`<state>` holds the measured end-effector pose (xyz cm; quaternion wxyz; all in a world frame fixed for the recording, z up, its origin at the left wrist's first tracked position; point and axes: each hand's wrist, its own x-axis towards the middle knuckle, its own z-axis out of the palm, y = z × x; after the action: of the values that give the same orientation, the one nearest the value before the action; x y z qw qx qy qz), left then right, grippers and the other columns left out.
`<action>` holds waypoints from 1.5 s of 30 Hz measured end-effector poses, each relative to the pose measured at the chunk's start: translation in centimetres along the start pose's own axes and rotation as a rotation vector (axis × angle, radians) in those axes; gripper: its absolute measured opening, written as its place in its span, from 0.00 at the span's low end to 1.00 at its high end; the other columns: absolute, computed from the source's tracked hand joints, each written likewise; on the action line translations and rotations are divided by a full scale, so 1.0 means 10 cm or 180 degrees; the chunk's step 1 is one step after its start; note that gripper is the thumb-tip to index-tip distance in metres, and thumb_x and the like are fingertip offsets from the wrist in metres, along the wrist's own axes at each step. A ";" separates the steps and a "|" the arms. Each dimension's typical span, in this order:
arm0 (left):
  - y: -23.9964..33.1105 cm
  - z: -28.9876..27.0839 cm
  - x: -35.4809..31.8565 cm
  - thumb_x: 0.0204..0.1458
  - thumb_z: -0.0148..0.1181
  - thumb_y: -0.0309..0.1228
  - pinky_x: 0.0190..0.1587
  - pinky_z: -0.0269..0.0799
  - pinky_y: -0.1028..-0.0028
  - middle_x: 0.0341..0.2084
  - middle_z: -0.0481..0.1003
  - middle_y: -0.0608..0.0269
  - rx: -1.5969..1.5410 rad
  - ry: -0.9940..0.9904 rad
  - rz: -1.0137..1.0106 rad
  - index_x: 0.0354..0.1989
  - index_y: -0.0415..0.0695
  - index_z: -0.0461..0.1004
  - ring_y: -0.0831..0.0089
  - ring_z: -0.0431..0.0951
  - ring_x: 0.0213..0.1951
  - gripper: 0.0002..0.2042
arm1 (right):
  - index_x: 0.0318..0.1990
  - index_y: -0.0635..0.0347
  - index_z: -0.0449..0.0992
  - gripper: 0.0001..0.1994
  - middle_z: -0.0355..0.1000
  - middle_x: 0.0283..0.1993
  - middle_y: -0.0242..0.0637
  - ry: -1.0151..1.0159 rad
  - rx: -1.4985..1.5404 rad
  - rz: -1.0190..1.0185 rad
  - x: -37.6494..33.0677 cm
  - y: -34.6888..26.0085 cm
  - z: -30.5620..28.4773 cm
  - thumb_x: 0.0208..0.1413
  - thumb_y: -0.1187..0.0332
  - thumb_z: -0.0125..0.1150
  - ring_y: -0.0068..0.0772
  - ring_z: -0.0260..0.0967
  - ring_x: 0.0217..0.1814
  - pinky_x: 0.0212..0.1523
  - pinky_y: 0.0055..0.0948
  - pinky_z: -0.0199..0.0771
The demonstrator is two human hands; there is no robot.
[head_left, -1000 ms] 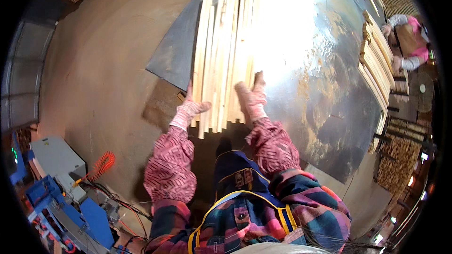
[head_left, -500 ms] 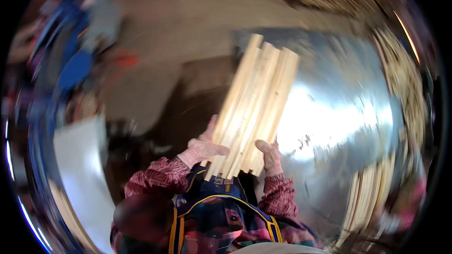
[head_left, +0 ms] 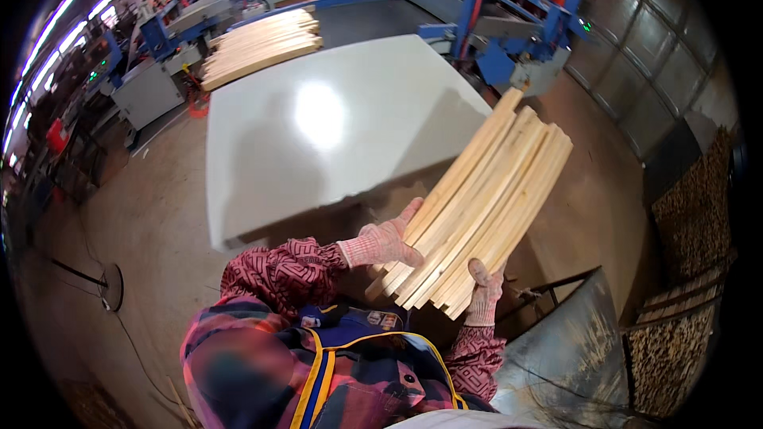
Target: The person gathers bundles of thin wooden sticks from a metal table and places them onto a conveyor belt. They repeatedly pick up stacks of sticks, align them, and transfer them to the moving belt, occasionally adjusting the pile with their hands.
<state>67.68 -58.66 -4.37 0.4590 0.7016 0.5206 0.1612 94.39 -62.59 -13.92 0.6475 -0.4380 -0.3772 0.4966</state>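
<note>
Between my two gloved hands is a bundle of long, pale wooden strips, laid side by side and tilted up toward the far right. My left hand clasps the left edge of the bundle, its thumb lying over the top. On the opposite edge, my right hand grips near the close end, thumb on top. Both gloves are pinkish knit, and their fingers beneath the wood are hidden. The strips' ends are uneven. Past the bundle stands a white-topped table, partly covered by the far strips.
A stack of wooden strips lies at the table's far left corner. Blue machinery stands behind it. At the lower right is a worn metal sheet surface, with piled strips beyond. A cable runs over the floor at left.
My view has turned left, from the shiny metal surface toward the white table and machinery. The bundle has come along in both hands, its grip much the same.
</note>
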 end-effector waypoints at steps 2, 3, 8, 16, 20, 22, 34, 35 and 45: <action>-0.18 0.06 -0.01 0.32 0.75 0.45 0.61 0.63 0.66 0.55 0.72 0.50 -0.0104 0.0303 0.0072 0.73 0.51 0.29 0.58 0.71 0.57 0.64 | 0.70 0.53 0.49 0.39 0.66 0.59 0.40 0.0023 0.0062 0.0430 0.08 -0.19 0.15 0.52 0.77 0.62 0.34 0.69 0.56 0.52 0.32 0.76; -0.28 0.05 0.01 0.32 0.76 0.45 0.62 0.63 0.66 0.56 0.71 0.51 -0.0029 0.0495 -0.0022 0.73 0.50 0.30 0.58 0.71 0.58 0.64 | 0.70 0.53 0.48 0.40 0.66 0.59 0.41 -0.0344 0.0350 0.0392 0.13 -0.24 0.23 0.52 0.77 0.62 0.35 0.69 0.56 0.52 0.33 0.76; -0.69 -0.04 -0.07 0.31 0.78 0.39 0.63 0.62 0.67 0.55 0.70 0.49 -0.1231 0.0418 -0.0823 0.72 0.45 0.36 0.59 0.69 0.57 0.62 | 0.71 0.53 0.45 0.41 0.69 0.56 0.48 -0.0301 0.0739 0.1300 0.27 -0.03 0.58 0.53 0.79 0.62 0.39 0.72 0.53 0.49 0.35 0.80; -0.43 0.23 -0.22 0.38 0.73 0.37 0.58 0.67 0.67 0.51 0.73 0.50 -0.0431 0.0622 -0.0746 0.70 0.44 0.46 0.60 0.73 0.53 0.51 | 0.70 0.61 0.50 0.37 0.66 0.59 0.57 -0.0839 -0.3685 0.0592 0.45 -0.11 0.38 0.60 0.49 0.54 0.49 0.65 0.62 0.62 0.40 0.68; -0.71 0.22 -0.03 0.42 0.71 0.36 0.52 0.72 0.68 0.48 0.74 0.55 -0.0791 0.0393 -0.0357 0.68 0.44 0.51 0.63 0.75 0.49 0.45 | 0.63 0.62 0.66 0.38 0.68 0.58 0.57 0.0060 -0.5488 -0.0160 0.47 -0.26 0.30 0.56 0.38 0.51 0.46 0.66 0.59 0.58 0.42 0.68; -0.92 0.07 0.01 0.45 0.70 0.35 0.48 0.75 0.71 0.45 0.75 0.58 -0.1198 0.0256 -0.0590 0.66 0.43 0.54 0.66 0.76 0.46 0.40 | 0.62 0.63 0.66 0.37 0.69 0.55 0.56 0.0120 -0.4779 -0.0516 0.49 -0.28 0.57 0.56 0.39 0.52 0.46 0.70 0.56 0.57 0.40 0.70; -1.34 -1.73 -0.17 0.53 0.63 0.45 0.53 0.68 0.80 0.45 0.74 0.61 -0.1801 -0.0386 -0.0075 0.67 0.42 0.56 0.78 0.73 0.45 0.36 | 0.46 0.66 0.74 0.11 0.74 0.44 0.46 -0.0573 -0.0105 0.2181 0.96 0.23 2.79 0.56 0.73 0.59 0.38 0.76 0.44 0.43 0.36 0.81; -1.49 -1.91 -0.15 0.52 0.64 0.47 0.53 0.68 0.77 0.47 0.72 0.63 -0.1654 -0.0693 -0.0178 0.68 0.42 0.55 0.78 0.71 0.47 0.38 | 0.48 0.65 0.72 0.12 0.73 0.47 0.45 -0.0579 0.0247 0.2088 0.98 0.37 2.82 0.57 0.73 0.58 0.38 0.75 0.47 0.46 0.38 0.80; -2.36 -2.68 0.11 0.40 0.72 0.41 0.50 0.71 0.73 0.50 0.71 0.57 -0.1476 -0.1247 0.0030 0.72 0.44 0.44 0.70 0.73 0.47 0.52 | 0.65 0.59 0.60 0.29 0.69 0.57 0.49 0.0707 -0.1813 0.0548 1.13 1.67 4.04 0.62 0.53 0.53 0.42 0.70 0.55 0.54 0.35 0.70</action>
<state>35.55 -44.10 -9.67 0.6978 0.5984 0.3682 0.1395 54.36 -41.78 -15.59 0.4916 -0.6835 -0.3897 0.3731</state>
